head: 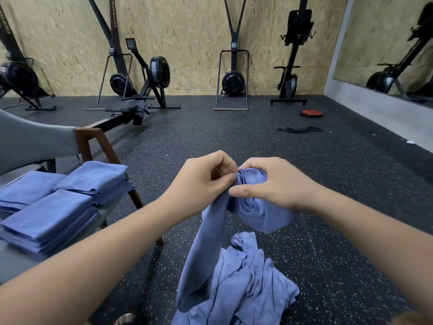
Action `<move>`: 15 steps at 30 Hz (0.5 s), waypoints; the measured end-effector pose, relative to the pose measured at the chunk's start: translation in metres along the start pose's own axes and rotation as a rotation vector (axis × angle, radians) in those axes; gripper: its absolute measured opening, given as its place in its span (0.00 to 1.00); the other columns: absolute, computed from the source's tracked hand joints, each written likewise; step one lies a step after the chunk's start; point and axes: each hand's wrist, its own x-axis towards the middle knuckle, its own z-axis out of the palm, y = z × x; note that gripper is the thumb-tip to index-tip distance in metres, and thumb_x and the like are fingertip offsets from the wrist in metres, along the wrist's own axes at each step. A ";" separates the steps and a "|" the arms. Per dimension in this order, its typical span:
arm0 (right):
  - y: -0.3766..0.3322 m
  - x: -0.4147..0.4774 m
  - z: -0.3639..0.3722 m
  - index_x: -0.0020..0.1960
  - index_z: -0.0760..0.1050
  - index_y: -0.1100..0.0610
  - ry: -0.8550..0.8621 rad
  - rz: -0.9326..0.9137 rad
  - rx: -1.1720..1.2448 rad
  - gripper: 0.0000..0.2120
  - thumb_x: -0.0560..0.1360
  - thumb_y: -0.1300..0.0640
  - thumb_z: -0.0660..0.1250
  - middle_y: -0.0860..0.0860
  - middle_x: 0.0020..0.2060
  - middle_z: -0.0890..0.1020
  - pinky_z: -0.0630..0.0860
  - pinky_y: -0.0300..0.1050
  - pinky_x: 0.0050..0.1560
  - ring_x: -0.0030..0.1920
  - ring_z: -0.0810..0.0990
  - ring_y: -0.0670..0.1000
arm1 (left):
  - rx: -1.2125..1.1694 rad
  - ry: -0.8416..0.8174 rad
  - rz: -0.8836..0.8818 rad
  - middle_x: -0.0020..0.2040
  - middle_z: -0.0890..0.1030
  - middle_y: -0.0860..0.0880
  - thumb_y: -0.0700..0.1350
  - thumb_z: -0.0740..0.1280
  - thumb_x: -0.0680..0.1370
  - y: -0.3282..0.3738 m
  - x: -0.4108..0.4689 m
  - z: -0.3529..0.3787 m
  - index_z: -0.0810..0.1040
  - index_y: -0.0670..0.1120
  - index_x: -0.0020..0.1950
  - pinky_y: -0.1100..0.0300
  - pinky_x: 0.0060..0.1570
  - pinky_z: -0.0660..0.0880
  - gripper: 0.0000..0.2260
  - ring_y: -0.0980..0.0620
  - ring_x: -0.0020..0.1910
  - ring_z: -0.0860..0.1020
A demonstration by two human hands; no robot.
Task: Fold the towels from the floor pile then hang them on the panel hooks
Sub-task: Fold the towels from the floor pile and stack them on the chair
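While the crumpled pile of blue towels (pixel 248 287) lay on the speckled floor (pixel 339 207) nearest us, we held one towel (pixel 208 233) above it, its tail hanging down toward the pile. Our left hand (pixel 201 181) and right hand (pixel 271 181) each pinched its bunched top edge, close together. To the left, three stacks of folded towels (pixel 49 221) sat on one grey chair (pixel 35 139). Farther off lay one red weight plate (pixel 311 113).

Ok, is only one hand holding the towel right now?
No, the left hand and the right hand both pinch the blue towel at its top edge.
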 end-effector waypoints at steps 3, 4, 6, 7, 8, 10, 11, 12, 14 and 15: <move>-0.001 0.002 0.003 0.44 0.82 0.48 -0.003 -0.036 -0.050 0.10 0.75 0.44 0.78 0.47 0.38 0.84 0.75 0.51 0.44 0.41 0.81 0.49 | 0.029 0.010 0.002 0.37 0.81 0.56 0.40 0.77 0.77 -0.001 -0.003 0.002 0.80 0.50 0.46 0.60 0.39 0.74 0.07 0.57 0.34 0.77; -0.001 0.003 0.003 0.44 0.82 0.49 0.005 -0.054 -0.083 0.08 0.77 0.47 0.77 0.47 0.36 0.83 0.73 0.50 0.42 0.39 0.79 0.47 | 0.025 0.010 -0.001 0.38 0.82 0.55 0.41 0.77 0.77 -0.002 -0.004 0.002 0.79 0.50 0.45 0.58 0.38 0.75 0.08 0.53 0.34 0.78; 0.000 0.006 0.003 0.43 0.82 0.50 0.035 -0.067 -0.085 0.07 0.79 0.52 0.74 0.48 0.36 0.83 0.73 0.48 0.42 0.38 0.78 0.48 | 0.011 -0.001 -0.014 0.38 0.82 0.53 0.41 0.77 0.75 -0.006 -0.006 0.003 0.79 0.50 0.44 0.58 0.37 0.75 0.09 0.51 0.34 0.78; 0.001 0.007 0.002 0.42 0.82 0.51 0.055 -0.062 -0.058 0.06 0.78 0.54 0.74 0.48 0.35 0.83 0.73 0.48 0.43 0.38 0.77 0.47 | 0.008 -0.012 -0.025 0.38 0.82 0.54 0.41 0.78 0.75 -0.008 -0.007 0.004 0.79 0.50 0.44 0.59 0.38 0.74 0.09 0.54 0.33 0.77; 0.002 0.008 0.002 0.42 0.81 0.52 0.077 -0.055 -0.027 0.06 0.77 0.57 0.73 0.48 0.35 0.83 0.73 0.48 0.43 0.37 0.76 0.46 | 0.006 -0.028 -0.041 0.38 0.82 0.55 0.41 0.78 0.74 -0.010 -0.009 0.007 0.80 0.51 0.44 0.60 0.38 0.74 0.08 0.57 0.33 0.77; 0.003 0.010 -0.001 0.41 0.81 0.53 0.116 -0.048 0.010 0.06 0.76 0.59 0.72 0.48 0.35 0.84 0.75 0.48 0.44 0.38 0.78 0.47 | 0.009 -0.063 -0.075 0.37 0.83 0.56 0.41 0.78 0.73 -0.012 -0.013 0.014 0.81 0.52 0.43 0.60 0.39 0.75 0.08 0.59 0.34 0.77; 0.003 0.010 -0.003 0.41 0.81 0.53 0.132 -0.055 0.016 0.05 0.76 0.59 0.71 0.48 0.36 0.84 0.76 0.48 0.45 0.39 0.79 0.49 | 0.024 -0.074 -0.089 0.37 0.83 0.57 0.41 0.77 0.73 -0.013 -0.015 0.018 0.81 0.52 0.42 0.60 0.39 0.76 0.08 0.60 0.33 0.77; 0.005 0.010 -0.005 0.41 0.81 0.53 0.149 -0.065 0.020 0.05 0.76 0.59 0.71 0.47 0.36 0.84 0.76 0.48 0.45 0.40 0.80 0.51 | 0.045 -0.083 -0.104 0.36 0.83 0.57 0.42 0.77 0.73 -0.013 -0.016 0.022 0.81 0.51 0.41 0.61 0.39 0.75 0.07 0.60 0.33 0.77; 0.007 0.011 -0.011 0.41 0.81 0.53 0.187 -0.079 0.035 0.05 0.76 0.58 0.70 0.48 0.37 0.84 0.76 0.48 0.45 0.40 0.80 0.51 | 0.083 -0.111 -0.134 0.34 0.83 0.57 0.44 0.77 0.73 -0.015 -0.018 0.028 0.81 0.50 0.39 0.61 0.38 0.75 0.07 0.61 0.32 0.76; 0.009 0.012 -0.014 0.42 0.81 0.54 0.207 -0.080 0.041 0.05 0.76 0.58 0.70 0.49 0.36 0.84 0.75 0.48 0.44 0.40 0.79 0.52 | 0.095 -0.129 -0.142 0.34 0.83 0.56 0.45 0.77 0.74 -0.016 -0.018 0.030 0.82 0.49 0.39 0.61 0.38 0.75 0.06 0.61 0.32 0.76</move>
